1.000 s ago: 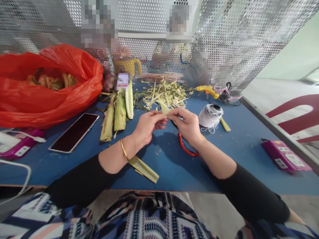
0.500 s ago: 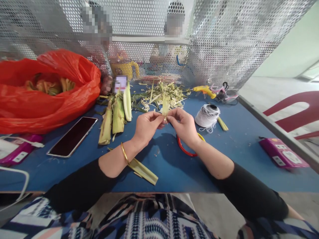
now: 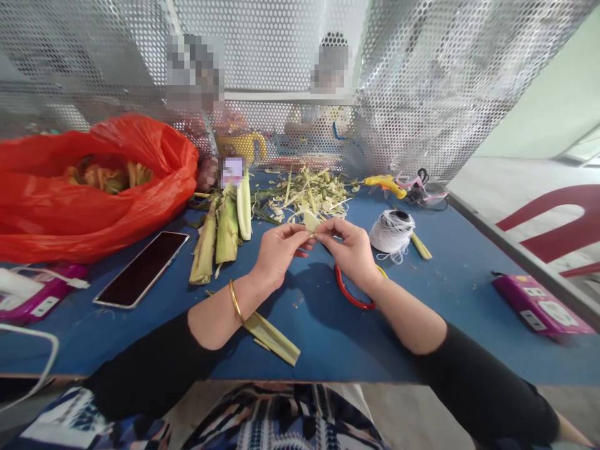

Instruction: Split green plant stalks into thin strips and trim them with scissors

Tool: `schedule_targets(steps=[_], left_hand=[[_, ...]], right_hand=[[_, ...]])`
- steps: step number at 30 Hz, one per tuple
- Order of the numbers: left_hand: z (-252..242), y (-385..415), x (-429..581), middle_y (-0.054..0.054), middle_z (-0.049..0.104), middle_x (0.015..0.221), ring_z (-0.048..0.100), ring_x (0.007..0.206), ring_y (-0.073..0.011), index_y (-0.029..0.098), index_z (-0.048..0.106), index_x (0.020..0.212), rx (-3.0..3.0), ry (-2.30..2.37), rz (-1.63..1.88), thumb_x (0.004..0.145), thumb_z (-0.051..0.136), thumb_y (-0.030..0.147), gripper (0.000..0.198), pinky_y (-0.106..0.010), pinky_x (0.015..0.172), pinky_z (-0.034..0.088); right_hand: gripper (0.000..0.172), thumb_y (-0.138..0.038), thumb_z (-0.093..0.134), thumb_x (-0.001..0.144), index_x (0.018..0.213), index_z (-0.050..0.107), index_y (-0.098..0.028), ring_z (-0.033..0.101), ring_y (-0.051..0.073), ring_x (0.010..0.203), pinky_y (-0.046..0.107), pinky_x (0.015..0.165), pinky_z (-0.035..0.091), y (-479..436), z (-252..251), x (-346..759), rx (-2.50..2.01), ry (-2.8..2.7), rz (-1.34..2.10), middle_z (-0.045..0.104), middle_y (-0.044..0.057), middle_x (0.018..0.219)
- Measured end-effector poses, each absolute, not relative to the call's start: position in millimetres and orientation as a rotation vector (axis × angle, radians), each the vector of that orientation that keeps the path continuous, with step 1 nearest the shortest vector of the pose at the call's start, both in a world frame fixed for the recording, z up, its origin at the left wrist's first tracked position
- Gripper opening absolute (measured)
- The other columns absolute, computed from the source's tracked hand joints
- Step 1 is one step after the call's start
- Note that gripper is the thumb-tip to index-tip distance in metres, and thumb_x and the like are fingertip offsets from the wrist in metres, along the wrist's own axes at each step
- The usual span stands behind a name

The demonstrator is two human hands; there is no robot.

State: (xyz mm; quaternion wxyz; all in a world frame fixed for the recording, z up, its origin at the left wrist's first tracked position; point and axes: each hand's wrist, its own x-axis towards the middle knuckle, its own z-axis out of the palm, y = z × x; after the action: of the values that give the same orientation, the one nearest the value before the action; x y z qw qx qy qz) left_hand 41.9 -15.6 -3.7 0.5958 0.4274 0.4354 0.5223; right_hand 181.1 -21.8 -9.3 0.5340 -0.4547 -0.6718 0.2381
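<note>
A small pale-green piece of plant husk (image 3: pixel 310 220) is pinched between both hands, above the middle of the blue table. My left hand (image 3: pixel 280 251) grips its left side with thumb and fingers. From the right, my right hand (image 3: pixel 349 250) pinches the same piece, fingertips almost touching those of the left. Beneath my right wrist lies a red and yellow ring-shaped thing (image 3: pixel 349 294), partly covered. A long strip of husk (image 3: pixel 274 340) rests under my left forearm. Beyond the hands is a heap of shredded husk bits (image 3: pixel 314 190).
Left are a red plastic bag (image 3: pixel 154 206), a phone (image 3: pixel 140 270) and husk stalks (image 3: pixel 227 234). A white thread spool (image 3: pixel 392 232), a yellow glue gun (image 3: pixel 387 184) and a purple box (image 3: pixel 539 306) stand right. A perforated metal screen (image 3: pixel 281 62) rises behind; people sit beyond it.
The view has tilted, so everything sits slightly lower in the picture. The husk piece between my fingers now looks shorter and folded over; both hands still pinch it.
</note>
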Motion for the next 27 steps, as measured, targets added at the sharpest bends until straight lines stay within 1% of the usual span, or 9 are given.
schedule_targets(steps=[5,9,12,16,18,20,23,27], left_hand=[[-5.9,-15.8,41.5,0.002,0.065,0.057,0.058,0.053,-0.0111,0.017,0.066,0.064,1.134,0.999,1.27,0.063,0.07,0.026,0.009,-0.023,0.056,0.048],[-6.6,-16.4,41.7,0.001,0.067,0.059,0.061,0.056,-0.0125,0.018,0.068,0.066,1.17,1.0,1.265,0.063,0.071,0.027,0.01,-0.024,0.059,0.05],[-6.6,-16.3,42.1,0.001,0.067,0.058,0.059,0.053,-0.0115,0.017,0.067,0.065,1.147,1.015,1.271,0.063,0.07,0.028,0.011,-0.023,0.057,0.049],[-5.1,-16.3,42.2,0.001,0.063,0.053,0.054,0.048,-0.0093,0.016,0.062,0.058,1.027,1.029,1.264,0.061,0.07,0.03,0.016,-0.021,0.052,0.046],[-3.9,-16.8,42.2,0.001,0.062,0.053,0.054,0.048,-0.0093,0.016,0.061,0.057,0.969,1.022,1.227,0.06,0.071,0.031,0.019,-0.021,0.051,0.045],[-2.9,-17.4,42.2,0.001,0.063,0.055,0.057,0.052,-0.0105,0.016,0.062,0.061,0.927,0.999,1.197,0.058,0.072,0.03,0.018,-0.021,0.052,0.046],[-2.9,-17.6,42.7,0.001,0.063,0.057,0.06,0.058,-0.0126,0.016,0.063,0.064,0.916,0.976,1.187,0.055,0.073,0.027,0.017,-0.022,0.053,0.046],[-5.4,-16.8,43.5,0.001,0.062,0.056,0.058,0.057,-0.0122,0.017,0.059,0.059,0.995,0.986,1.223,0.057,0.072,0.029,0.018,-0.023,0.056,0.047]], right_hand=[[0.007,-0.021,0.06,0.075,0.069,0.057,-0.02,0.053,0.012,0.06,0.026,0.062,0.043,-21.7,-10.6,179.9,-1.07,-1.525,0.684,0.06,-0.003,0.063],[0.009,-0.024,0.059,0.077,0.07,0.055,-0.02,0.049,0.012,0.058,0.026,0.058,0.04,-20.5,-13.2,180.8,-1.084,-1.518,0.703,0.056,-0.004,0.061],[0.01,-0.027,0.059,0.078,0.072,0.055,-0.021,0.052,0.013,0.059,0.026,0.06,0.043,-20.1,-13.4,181.1,-1.076,-1.533,0.696,0.056,-0.003,0.061],[0.004,-0.024,0.06,0.079,0.076,0.061,-0.021,0.054,0.014,0.064,0.027,0.066,0.044,-21.7,-10.4,182.0,-1.058,-1.651,0.571,0.061,-0.002,0.067],[0.005,-0.022,0.059,0.079,0.076,0.063,-0.021,0.055,0.014,0.067,0.027,0.067,0.044,-22.4,-9.3,182.6,-1.05,-1.681,0.521,0.063,-0.001,0.07],[0.008,-0.022,0.058,0.08,0.074,0.063,-0.021,0.057,0.015,0.069,0.028,0.068,0.045,-22.6,-9.2,182.8,-1.052,-1.683,0.496,0.064,0.001,0.072],[0.008,-0.025,0.06,0.079,0.072,0.062,-0.021,0.058,0.016,0.069,0.029,0.068,0.046,-21.9,-11.1,182.2,-1.07,-1.651,0.518,0.066,0.001,0.071],[0.009,-0.028,0.064,0.075,0.07,0.061,-0.021,0.058,0.015,0.062,0.029,0.064,0.047,-20.3,-14.1,180.7,-1.103,-1.526,0.642,0.065,0.0,0.064]])
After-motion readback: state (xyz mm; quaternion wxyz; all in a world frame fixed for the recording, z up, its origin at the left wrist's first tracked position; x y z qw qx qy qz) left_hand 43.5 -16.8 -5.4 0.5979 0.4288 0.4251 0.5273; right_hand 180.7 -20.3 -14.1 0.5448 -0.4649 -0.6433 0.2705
